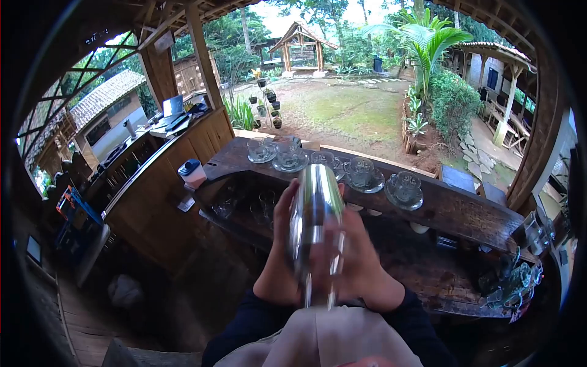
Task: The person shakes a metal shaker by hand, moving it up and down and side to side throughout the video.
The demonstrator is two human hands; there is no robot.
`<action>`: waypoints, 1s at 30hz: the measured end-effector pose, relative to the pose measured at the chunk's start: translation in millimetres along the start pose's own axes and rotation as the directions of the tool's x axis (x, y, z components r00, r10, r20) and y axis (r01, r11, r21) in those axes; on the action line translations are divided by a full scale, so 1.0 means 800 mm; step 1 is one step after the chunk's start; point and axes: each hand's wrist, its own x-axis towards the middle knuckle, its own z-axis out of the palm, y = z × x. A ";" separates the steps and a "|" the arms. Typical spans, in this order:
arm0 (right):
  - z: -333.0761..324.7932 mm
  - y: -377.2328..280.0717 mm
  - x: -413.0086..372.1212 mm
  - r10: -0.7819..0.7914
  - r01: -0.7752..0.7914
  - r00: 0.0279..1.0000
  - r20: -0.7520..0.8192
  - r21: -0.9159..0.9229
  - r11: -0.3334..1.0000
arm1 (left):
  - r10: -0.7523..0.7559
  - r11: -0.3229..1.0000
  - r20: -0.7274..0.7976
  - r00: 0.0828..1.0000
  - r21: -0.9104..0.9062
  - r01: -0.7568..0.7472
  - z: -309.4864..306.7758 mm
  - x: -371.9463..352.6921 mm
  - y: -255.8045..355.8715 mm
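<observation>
A shiny metal cocktail shaker [320,191] stands tilted in front of my chest, smeared by motion. My left hand [281,251] wraps its left side. My right hand [358,248] is closed around its right side, with the fingers blurred across the front. The shaker's lower end reaches down near my light-coloured apron [330,333]. Just beyond the shaker, several clear glass cups on saucers stand in a row on the dark wooden counter [455,217], among them a cup [362,171] right of the shaker and another cup [262,148] to its left.
A container with a dark lid [192,174] stands at the counter's left corner. More glassware [520,278] is grouped at the right end, near a glass jug [537,232]. A laptop [173,107] sits on the left wooden counter. Wooden posts frame a garden beyond.
</observation>
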 end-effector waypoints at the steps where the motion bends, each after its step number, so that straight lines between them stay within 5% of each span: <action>1: -0.006 -0.006 -0.001 -0.304 0.304 0.953 -0.013 0.033 0.952 | 0.086 0.989 0.073 0.994 0.113 -0.094 0.027 -0.011 -0.016; 2: 0.005 -0.010 -0.003 -0.495 0.503 0.854 -0.161 0.016 0.864 | 0.161 0.957 0.153 0.975 0.218 -0.192 0.039 -0.017 -0.025; 4: 0.003 0.004 0.010 -0.676 0.688 0.705 -0.217 -0.026 0.725 | 0.228 0.928 0.155 0.961 0.264 -0.263 0.026 -0.017 -0.026; 5: 0.000 0.010 -0.015 -0.403 0.410 0.911 -0.086 0.096 0.907 | 0.288 0.893 0.160 0.944 0.312 -0.325 0.014 -0.018 -0.025; 6: 0.002 0.018 -0.043 -0.089 0.075 0.993 0.079 0.167 0.983 | 0.243 0.932 0.043 0.969 0.267 -0.245 -0.004 -0.006 -0.008; 8: 0.024 0.052 -0.019 0.218 -0.215 0.972 -0.087 0.037 0.976 | 0.056 0.965 0.139 0.989 -0.260 -0.018 -0.079 0.008 0.013; 9: 0.025 0.046 -0.014 0.213 -0.211 0.973 -0.092 0.037 0.977 | 0.053 0.967 0.140 0.989 -0.255 -0.016 -0.070 0.006 0.010; 11: 0.012 0.034 0.012 0.485 -0.486 0.874 0.023 0.053 0.872 | -0.009 0.965 0.034 0.999 -0.263 0.018 -0.026 0.011 -0.004; 14: -0.012 -0.015 0.024 -0.125 0.137 0.978 0.165 -0.066 0.988 | -0.108 0.958 -0.144 0.984 -0.281 0.064 0.032 0.008 -0.022; 16: -0.006 -0.037 0.013 -0.435 0.434 0.900 0.013 0.019 0.901 | -0.006 0.993 0.235 0.972 0.118 -0.022 0.038 -0.007 -0.030; 17: -0.003 -0.025 0.015 -0.541 0.545 0.837 -0.084 0.027 0.838 | 0.316 0.890 0.421 0.850 0.178 -0.419 0.027 0.005 -0.047; 18: 0.003 -0.012 0.015 -0.630 0.643 0.755 -0.184 0.019 0.765 | 0.322 0.888 0.417 0.850 0.179 -0.423 0.019 0.000 -0.039; 20: 0.007 0.004 -0.030 -0.237 0.237 0.971 0.006 0.027 0.971 | 0.166 0.973 0.076 0.983 0.148 -0.176 0.000 -0.009 -0.018; 21: 0.021 0.020 -0.027 -0.028 0.027 0.999 -0.038 -0.012 1.000 | 0.131 0.987 0.140 0.981 -0.109 -0.116 -0.010 0.001 -0.023; 22: 0.033 0.033 -0.018 0.180 -0.185 0.980 -0.089 -0.042 0.982 | 0.131 0.987 0.139 0.982 -0.114 -0.115 -0.019 0.004 -0.031; 23: 0.034 0.031 -0.016 0.183 -0.187 0.979 -0.088 -0.043 0.981 | 0.245 0.968 -0.050 0.968 -0.034 -0.247 -0.028 0.004 -0.039; 25: 0.032 0.034 0.001 0.453 -0.444 0.884 -0.110 0.098 0.890 | 0.482 0.876 -0.355 0.801 0.195 -0.441 -0.025 0.014 -0.043; 26: 0.021 0.023 0.009 0.251 -0.253 0.967 -0.049 -0.033 0.967 | 0.480 0.877 -0.338 0.809 0.200 -0.437 -0.019 0.018 -0.035; 27: 0.005 -0.002 0.017 0.059 -0.052 0.997 0.046 -0.146 0.988 | 0.305 0.952 -0.309 0.901 0.089 -0.292 0.006 0.013 -0.031; 28: -0.005 -0.021 0.021 -0.019 0.032 0.985 0.171 -0.072 0.997 | 0.125 0.990 -0.264 0.956 -0.023 -0.136 0.020 0.006 -0.027; 29: 0.012 -0.017 -0.005 -0.309 0.309 0.951 -0.013 0.049 0.950 | 0.071 0.985 0.123 0.990 0.148 -0.089 0.009 0.001 -0.016; 30: 0.016 -0.009 -0.015 -0.303 0.303 0.953 -0.008 0.055 0.951 | 0.204 0.953 0.165 0.965 0.191 -0.235 0.026 -0.011 -0.030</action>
